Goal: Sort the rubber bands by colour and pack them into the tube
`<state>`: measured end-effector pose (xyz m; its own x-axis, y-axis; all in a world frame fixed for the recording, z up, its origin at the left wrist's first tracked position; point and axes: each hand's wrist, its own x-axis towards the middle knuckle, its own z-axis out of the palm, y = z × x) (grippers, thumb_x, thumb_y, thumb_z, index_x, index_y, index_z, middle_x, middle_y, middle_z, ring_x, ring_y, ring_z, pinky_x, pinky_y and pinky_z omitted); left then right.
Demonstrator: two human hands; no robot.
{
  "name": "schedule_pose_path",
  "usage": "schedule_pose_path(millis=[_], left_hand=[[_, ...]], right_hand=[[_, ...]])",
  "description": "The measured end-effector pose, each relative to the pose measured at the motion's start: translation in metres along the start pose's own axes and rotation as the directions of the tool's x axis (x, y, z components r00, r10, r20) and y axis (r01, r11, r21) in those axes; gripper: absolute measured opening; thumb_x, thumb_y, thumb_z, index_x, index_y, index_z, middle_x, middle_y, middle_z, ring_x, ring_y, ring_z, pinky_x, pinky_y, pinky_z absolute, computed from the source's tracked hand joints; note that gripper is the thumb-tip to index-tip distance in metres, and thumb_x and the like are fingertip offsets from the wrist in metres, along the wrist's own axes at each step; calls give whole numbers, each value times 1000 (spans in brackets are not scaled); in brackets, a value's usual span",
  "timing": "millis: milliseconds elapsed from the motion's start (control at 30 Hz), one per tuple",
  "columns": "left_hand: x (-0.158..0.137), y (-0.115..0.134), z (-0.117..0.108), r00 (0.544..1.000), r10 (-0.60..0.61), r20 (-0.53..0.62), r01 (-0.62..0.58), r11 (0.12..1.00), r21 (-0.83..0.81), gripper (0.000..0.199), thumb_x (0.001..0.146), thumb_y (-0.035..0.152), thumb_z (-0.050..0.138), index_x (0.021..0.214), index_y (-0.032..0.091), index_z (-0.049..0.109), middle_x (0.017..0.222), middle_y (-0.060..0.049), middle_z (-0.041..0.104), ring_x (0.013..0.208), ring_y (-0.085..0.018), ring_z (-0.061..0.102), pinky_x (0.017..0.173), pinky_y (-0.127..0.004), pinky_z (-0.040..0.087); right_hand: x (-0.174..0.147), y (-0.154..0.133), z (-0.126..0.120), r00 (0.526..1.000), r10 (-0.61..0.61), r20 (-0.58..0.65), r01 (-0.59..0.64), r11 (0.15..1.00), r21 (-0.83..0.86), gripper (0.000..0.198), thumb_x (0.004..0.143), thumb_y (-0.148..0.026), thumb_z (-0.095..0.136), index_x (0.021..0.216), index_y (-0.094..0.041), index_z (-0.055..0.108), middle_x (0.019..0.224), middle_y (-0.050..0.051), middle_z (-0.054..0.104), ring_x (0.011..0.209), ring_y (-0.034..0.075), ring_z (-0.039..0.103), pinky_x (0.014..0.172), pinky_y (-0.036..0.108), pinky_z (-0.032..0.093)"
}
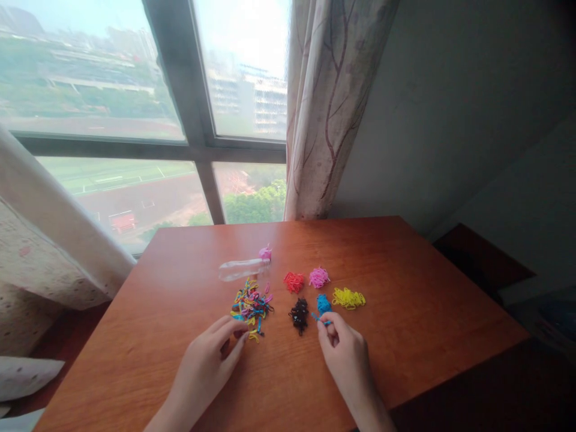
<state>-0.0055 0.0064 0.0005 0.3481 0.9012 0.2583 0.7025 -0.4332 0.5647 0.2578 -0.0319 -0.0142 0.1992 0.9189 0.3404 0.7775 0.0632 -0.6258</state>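
On the table lies a mixed heap of small coloured elastic hair bands (pixel 252 302). My left hand (pixel 216 348) is at its near edge, thumb and fingers drawn together beside a few yellow bands (pixel 254 337). Whatever is between those fingertips is too small to make out. A blue hair band (pixel 314 316) sticks out from the pinched fingers of my right hand (pixel 342 342), just in front of the blue pile (pixel 323 303). Sorted by colour nearby are a black pile (pixel 299 316), a red pile (pixel 294 282), a pink pile (pixel 319 276) and a yellow pile (pixel 348 297).
Behind the mixed heap, a clear plastic bottle-like container (pixel 243 270) lies on its side, with a pink object (pixel 265 252) at its right end. The wooden table (pixel 180 258) reaches the window (pixel 202 150). A patterned curtain (pixel 333 102) hangs at the back.
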Motion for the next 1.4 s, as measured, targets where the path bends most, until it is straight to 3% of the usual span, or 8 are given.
schedule_pose_path(millis=[267,767,1000,1400], left_hand=[[0,-2,2,999,8,32,-7,1000,-29,16,92,26,52,90,23,67,78,1,66,58,-11,58,58,-20,47],[3,-1,1,1000,15,16,-15,1000,-28,17,91,26,52,90,23,69,77,1,67,56,-11,57,55,-19,46],[1,2,0,1000,7,25,-6,1000,-21,17,92,27,51,91,23,68,76,1,66,55,-11,56,54,-19,45],[7,6,0,1000,10,12,-8,996,-92,18,90,26,52,87,21,69,74,0,66,55,-11,54,53,-19,43]], right_hand=[[5,30,-10,1000,2,-3,-2,995,-100,24,94,-34,47,85,-21,64,59,0,61,55,15,61,55,23,38],[7,30,-12,1000,-3,14,5,991,-131,21,93,-31,47,88,-21,65,59,0,61,54,16,60,55,23,38],[5,13,-10,1000,-16,20,18,996,-82,22,94,-29,46,91,-20,66,66,2,66,56,15,62,58,24,41],[-23,-37,27,969,-167,180,169,986,4,18,90,-14,49,89,-23,65,70,-1,67,63,14,64,61,21,38]])
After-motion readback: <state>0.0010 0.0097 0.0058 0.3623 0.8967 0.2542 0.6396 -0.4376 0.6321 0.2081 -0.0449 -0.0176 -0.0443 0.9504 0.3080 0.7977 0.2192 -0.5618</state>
